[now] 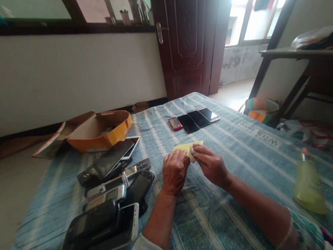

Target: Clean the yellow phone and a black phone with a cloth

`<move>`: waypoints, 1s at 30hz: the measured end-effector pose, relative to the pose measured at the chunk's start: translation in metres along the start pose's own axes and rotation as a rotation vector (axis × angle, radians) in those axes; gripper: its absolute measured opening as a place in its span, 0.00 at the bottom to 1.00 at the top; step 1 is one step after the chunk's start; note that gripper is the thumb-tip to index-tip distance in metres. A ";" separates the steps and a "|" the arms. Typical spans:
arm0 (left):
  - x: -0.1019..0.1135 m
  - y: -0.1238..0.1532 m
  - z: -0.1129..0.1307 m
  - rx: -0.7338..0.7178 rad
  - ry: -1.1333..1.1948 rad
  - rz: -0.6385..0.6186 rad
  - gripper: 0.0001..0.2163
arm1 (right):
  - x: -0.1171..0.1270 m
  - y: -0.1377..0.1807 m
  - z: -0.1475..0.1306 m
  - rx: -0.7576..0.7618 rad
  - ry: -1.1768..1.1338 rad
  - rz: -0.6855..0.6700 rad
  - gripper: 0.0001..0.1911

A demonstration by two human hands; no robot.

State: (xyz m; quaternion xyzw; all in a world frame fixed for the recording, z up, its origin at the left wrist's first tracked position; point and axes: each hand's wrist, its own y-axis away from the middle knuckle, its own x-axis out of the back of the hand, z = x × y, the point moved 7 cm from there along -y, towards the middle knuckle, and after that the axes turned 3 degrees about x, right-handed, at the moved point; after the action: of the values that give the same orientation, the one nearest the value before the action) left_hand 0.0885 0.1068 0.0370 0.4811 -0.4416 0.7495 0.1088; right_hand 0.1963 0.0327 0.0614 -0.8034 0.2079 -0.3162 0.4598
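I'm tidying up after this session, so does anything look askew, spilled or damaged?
The heap of phones on the left looks untidy: they overlap at differing angles, unlike the neat row of phones farther back. The bottle stands upright and no spill shows. Fine damage would be too small to tell.

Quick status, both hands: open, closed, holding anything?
Left hand: closed, holding the yellow phone.
Right hand: closed, pinching a small whitish wipe at the phone; whether cloth or tissue, can't tell.
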 end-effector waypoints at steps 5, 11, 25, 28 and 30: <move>0.001 0.000 0.001 -0.004 -0.020 0.025 0.12 | 0.000 -0.001 0.001 -0.033 0.010 -0.032 0.16; 0.007 -0.003 0.002 0.014 0.014 0.036 0.14 | 0.005 0.001 0.016 -0.142 -0.078 -0.002 0.11; 0.008 -0.002 0.003 0.059 -0.040 0.042 0.10 | 0.001 0.014 0.052 -0.409 -0.224 0.058 0.08; 0.004 -0.002 0.003 0.062 -0.042 0.020 0.10 | -0.001 0.018 0.053 -0.403 -0.159 0.065 0.09; 0.003 -0.003 0.003 0.068 -0.060 -0.006 0.10 | -0.003 0.019 0.051 -0.373 -0.100 0.066 0.10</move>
State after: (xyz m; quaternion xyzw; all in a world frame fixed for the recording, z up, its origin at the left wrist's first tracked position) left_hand 0.0904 0.1055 0.0418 0.5082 -0.4173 0.7490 0.0815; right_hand 0.2288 0.0563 0.0243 -0.8821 0.2661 -0.2166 0.3228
